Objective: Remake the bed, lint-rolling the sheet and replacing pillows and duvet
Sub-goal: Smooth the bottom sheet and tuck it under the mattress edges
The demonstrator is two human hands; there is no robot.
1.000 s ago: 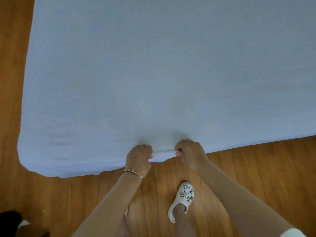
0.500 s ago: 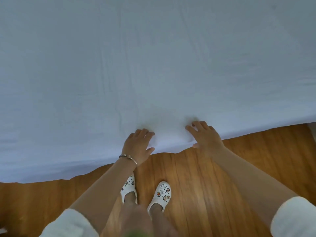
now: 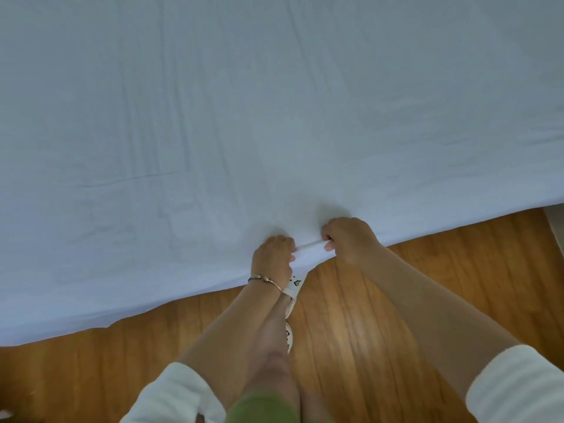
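A pale white sheet (image 3: pixel 274 117) covers the bed and fills most of the view, with faint creases running across it. At the near edge my left hand (image 3: pixel 273 257), with a thin bracelet on the wrist, grips a fold of the sheet. My right hand (image 3: pixel 351 239) grips the same fold a short way to the right. The fabric is bunched into a tight ridge between the two fists. No pillows, duvet or lint roller are in view.
A wooden floor (image 3: pixel 396 300) runs along the near side of the bed. One white clog (image 3: pixel 291 303) with printed charms shows under my left wrist, close to the sheet's edge. A pale object (image 3: pixel 557 227) peeks in at the far right.
Half a second ago both hands lay flat and open on the sheet's edge. Now both have curled and gripped a fold of it, as they did a second ago farther left along the bed.
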